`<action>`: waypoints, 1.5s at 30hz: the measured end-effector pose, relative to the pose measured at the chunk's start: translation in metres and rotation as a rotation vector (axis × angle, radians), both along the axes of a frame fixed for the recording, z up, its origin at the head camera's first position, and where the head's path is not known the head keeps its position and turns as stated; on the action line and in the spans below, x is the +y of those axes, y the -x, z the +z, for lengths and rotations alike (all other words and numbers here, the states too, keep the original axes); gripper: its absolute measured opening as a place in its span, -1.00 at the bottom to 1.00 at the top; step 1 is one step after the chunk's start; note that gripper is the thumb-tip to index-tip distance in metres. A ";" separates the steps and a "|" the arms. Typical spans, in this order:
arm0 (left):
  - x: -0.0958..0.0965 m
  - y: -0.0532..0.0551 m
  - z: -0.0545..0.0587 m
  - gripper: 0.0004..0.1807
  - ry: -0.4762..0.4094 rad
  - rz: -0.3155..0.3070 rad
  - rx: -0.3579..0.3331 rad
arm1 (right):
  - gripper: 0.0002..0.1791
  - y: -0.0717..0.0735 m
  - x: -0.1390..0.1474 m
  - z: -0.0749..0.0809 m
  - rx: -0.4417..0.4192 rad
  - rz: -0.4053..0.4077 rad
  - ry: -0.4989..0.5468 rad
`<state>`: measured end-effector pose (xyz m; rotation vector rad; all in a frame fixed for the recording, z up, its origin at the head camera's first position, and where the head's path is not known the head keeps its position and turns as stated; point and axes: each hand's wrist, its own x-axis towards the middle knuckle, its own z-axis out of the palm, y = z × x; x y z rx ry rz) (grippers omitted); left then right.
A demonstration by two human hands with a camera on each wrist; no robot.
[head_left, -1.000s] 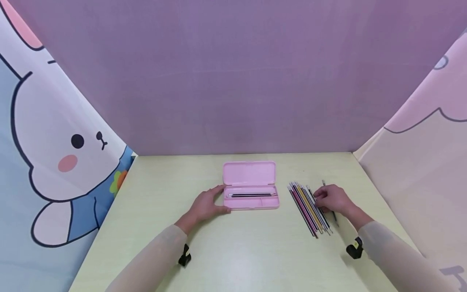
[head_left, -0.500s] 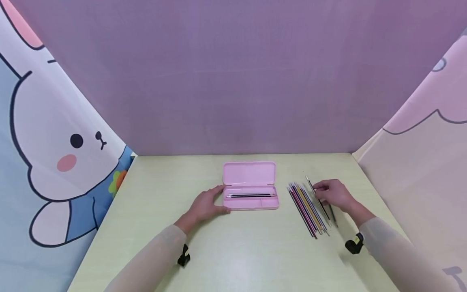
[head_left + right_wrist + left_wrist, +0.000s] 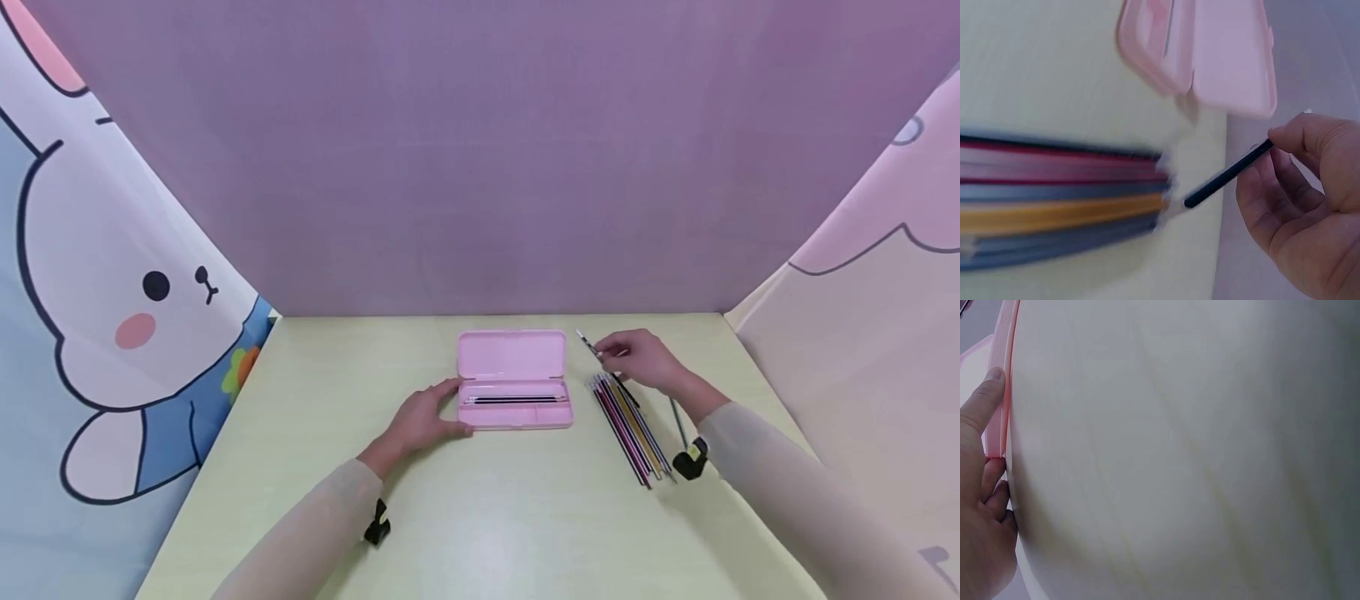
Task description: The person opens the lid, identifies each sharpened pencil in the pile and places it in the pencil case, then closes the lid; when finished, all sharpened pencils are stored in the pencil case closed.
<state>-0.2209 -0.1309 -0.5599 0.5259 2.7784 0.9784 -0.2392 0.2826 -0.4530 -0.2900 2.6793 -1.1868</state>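
Note:
An open pink pencil case [image 3: 512, 357] lies on the table, lid folded back. A couple of dark pencils [image 3: 515, 400] lie lengthwise in its tray. My left hand [image 3: 418, 423] grips the case's left end, thumb at the near corner and fingers along the side; the thumb [image 3: 986, 400] on the pink wall shows in the left wrist view. Between right thumb and fingers I pinch a black pencil [image 3: 1225, 178], slanted, its sharpened tip close over the ends of the pencil pile. The right hand [image 3: 647, 360] is to the right of the lid.
Several pencils [image 3: 628, 429], dark, red and yellow, lie side by side right of the case. A single dark pencil [image 3: 678, 423] lies apart, partly hidden by my right wrist. A purple panel [image 3: 502, 167] rises at the table's back edge.
The right hand has picked a black pencil off the pile's right side and carried it left and toward the back, up to the case. My left hand stays put on the case.

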 end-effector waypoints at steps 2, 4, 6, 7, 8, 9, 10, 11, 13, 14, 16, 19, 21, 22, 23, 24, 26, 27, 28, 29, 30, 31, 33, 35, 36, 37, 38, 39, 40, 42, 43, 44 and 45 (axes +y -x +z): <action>0.000 -0.001 0.000 0.08 0.000 0.001 -0.002 | -0.67 0.006 -0.013 0.003 0.005 0.029 0.008; 0.001 -0.002 0.000 0.09 -0.004 0.000 -0.006 | -0.69 0.011 -0.028 0.006 0.013 0.058 0.019; 0.002 -0.003 0.000 0.08 -0.011 -0.003 -0.007 | -0.72 0.015 -0.042 0.009 0.024 0.086 0.028; 0.002 -0.004 0.000 0.08 -0.013 -0.005 -0.005 | -0.74 0.017 -0.049 0.010 0.026 0.095 0.032; 0.002 -0.004 0.000 0.08 -0.015 -0.006 -0.005 | -0.75 0.018 -0.055 0.011 0.029 0.106 0.034; 0.003 -0.004 0.000 0.08 -0.014 -0.007 -0.007 | -0.76 0.020 -0.061 0.012 0.035 0.119 0.034; 0.003 -0.004 0.001 0.08 -0.014 -0.007 -0.006 | -0.77 0.021 -0.067 0.012 0.036 0.133 0.034; 0.004 -0.004 0.001 0.08 -0.010 -0.008 -0.006 | -0.78 0.023 -0.072 0.013 0.039 0.146 0.032; 0.003 -0.004 0.002 0.08 -0.007 -0.008 -0.006 | -0.78 0.026 -0.083 0.013 0.048 0.168 0.022; 0.003 -0.004 0.002 0.08 -0.005 -0.008 -0.007 | -0.79 0.027 -0.088 0.013 0.057 0.183 0.016; 0.001 -0.003 0.003 0.08 -0.005 -0.009 -0.007 | -0.80 0.031 -0.098 0.009 0.068 0.198 0.006; -0.001 -0.002 0.001 0.08 -0.002 -0.010 -0.006 | -0.80 0.035 -0.113 0.004 0.086 0.219 -0.007; -0.001 -0.001 0.000 0.08 -0.002 -0.011 -0.008 | -0.81 0.035 -0.123 0.001 0.082 0.229 -0.013; -0.002 -0.001 -0.001 0.08 0.001 -0.013 -0.008 | -0.81 0.035 -0.127 0.000 0.082 0.230 -0.023; -0.002 -0.001 -0.002 0.09 0.002 -0.014 -0.008 | -0.81 0.035 -0.131 -0.002 0.087 0.230 -0.037; -0.002 -0.001 -0.003 0.09 0.003 -0.015 -0.010 | -0.81 0.035 -0.134 -0.003 0.087 0.232 -0.043; -0.001 -0.001 -0.003 0.09 0.005 -0.017 -0.011 | -0.81 0.033 -0.141 -0.007 0.079 0.230 -0.050; -0.001 -0.001 -0.004 0.08 0.003 -0.017 -0.012 | -0.82 0.033 -0.143 -0.009 0.083 0.234 -0.054; -0.001 -0.001 -0.004 0.09 0.004 -0.016 -0.012 | -0.82 0.032 -0.145 -0.012 0.083 0.236 -0.061; -0.001 -0.001 -0.004 0.09 0.001 -0.016 -0.012 | -0.82 0.032 -0.147 -0.014 0.077 0.241 -0.059; -0.001 -0.001 -0.003 0.09 0.001 -0.016 -0.013 | -0.82 0.031 -0.148 -0.016 0.067 0.244 -0.054; 0.000 -0.001 -0.003 0.09 -0.001 -0.016 -0.013 | -0.82 0.030 -0.149 -0.019 0.065 0.248 -0.061; 0.001 -0.001 -0.003 0.09 -0.005 -0.018 -0.014 | -0.81 0.030 -0.150 -0.023 0.054 0.253 -0.074; 0.001 -0.001 -0.003 0.10 -0.003 -0.021 -0.015 | -0.81 0.028 -0.150 -0.027 0.042 0.255 -0.086; 0.002 -0.001 -0.002 0.10 -0.001 -0.021 -0.017 | -0.80 0.027 -0.150 -0.029 0.042 0.260 -0.096; 0.002 -0.001 -0.002 0.10 0.002 -0.023 -0.017 | -0.80 0.026 -0.150 -0.031 0.041 0.266 -0.104; 0.002 -0.001 -0.002 0.10 0.005 -0.024 -0.017 | -0.80 0.025 -0.150 -0.032 0.042 0.273 -0.113; 0.002 -0.001 -0.002 0.11 0.009 -0.025 -0.018 | -0.81 0.024 -0.150 -0.033 0.049 0.279 -0.125; 0.002 -0.001 -0.002 0.11 0.011 -0.026 -0.015 | -0.82 0.023 -0.150 -0.034 0.057 0.283 -0.137; 0.002 -0.001 -0.002 0.10 0.011 -0.027 -0.010 | -0.83 0.021 -0.152 -0.036 0.083 0.288 -0.170; 0.002 -0.001 -0.002 0.10 0.009 -0.027 -0.007 | -0.84 0.020 -0.152 -0.037 0.097 0.286 -0.187; 0.002 -0.001 -0.001 0.10 0.009 -0.026 -0.006 | -0.85 0.019 -0.153 -0.038 0.120 0.288 -0.212; 0.002 -0.001 -0.001 0.09 0.007 -0.024 -0.005 | -0.87 0.018 -0.154 -0.039 0.138 0.289 -0.234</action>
